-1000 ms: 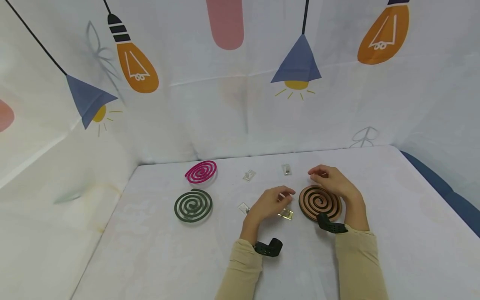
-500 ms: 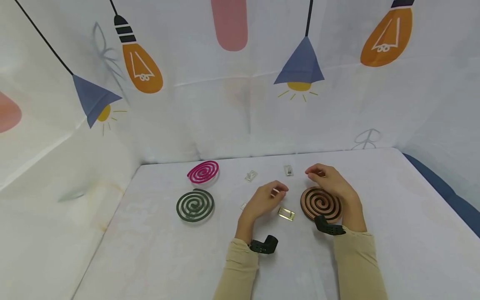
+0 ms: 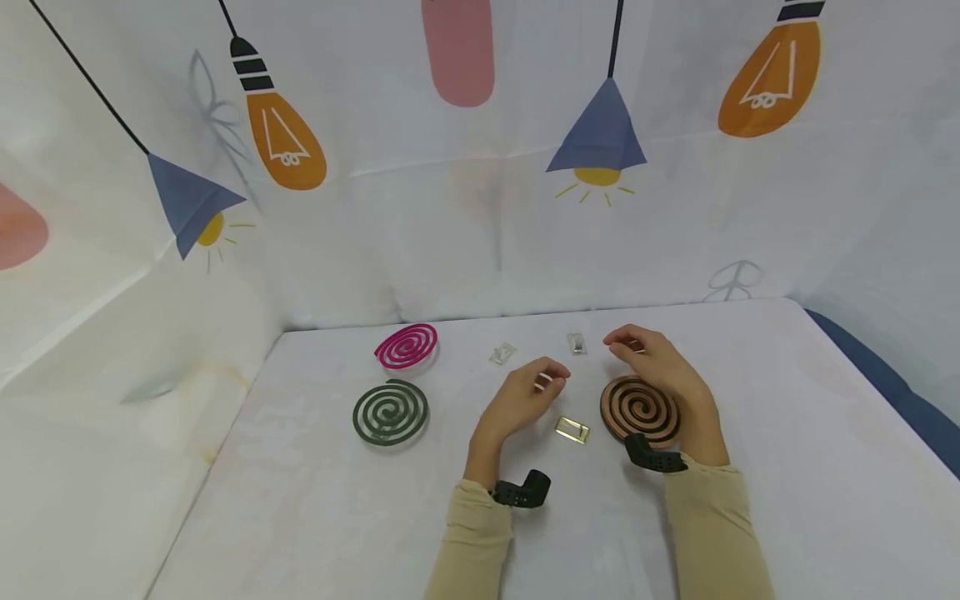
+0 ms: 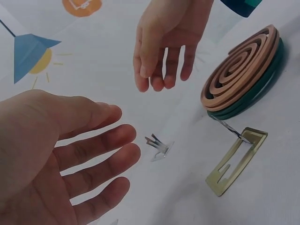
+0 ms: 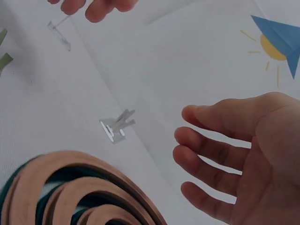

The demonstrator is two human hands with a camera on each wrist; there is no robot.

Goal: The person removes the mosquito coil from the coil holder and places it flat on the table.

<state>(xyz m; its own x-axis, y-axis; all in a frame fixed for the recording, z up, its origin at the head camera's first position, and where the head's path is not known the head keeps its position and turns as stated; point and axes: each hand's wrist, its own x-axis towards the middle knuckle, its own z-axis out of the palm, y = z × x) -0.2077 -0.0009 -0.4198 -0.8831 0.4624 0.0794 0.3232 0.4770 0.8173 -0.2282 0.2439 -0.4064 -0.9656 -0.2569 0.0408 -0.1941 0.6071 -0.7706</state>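
Both hands hover above the white table, fingers relaxed and holding nothing. My left hand (image 3: 519, 402) is up and left of a gold metal stand (image 3: 572, 430), which has a raised prong in the left wrist view. My right hand (image 3: 660, 362) is just above a brown spiral coil (image 3: 640, 409); in the left wrist view that brown coil (image 4: 241, 70) lies over a dark green one (image 4: 262, 96). A small clear stand (image 3: 577, 343) is left of my right hand, and another (image 3: 502, 353) lies farther left.
At the left of the table lie a pink spiral coil (image 3: 406, 346), propped at a tilt, and a green spiral coil (image 3: 390, 412). A white cloth printed with lamps and bulbs hangs behind the table (image 3: 300, 517).
My left hand has moved up and left, away from the gold stand, which is now uncovered. My right hand has shifted slightly left and up. The coils rest where they were.
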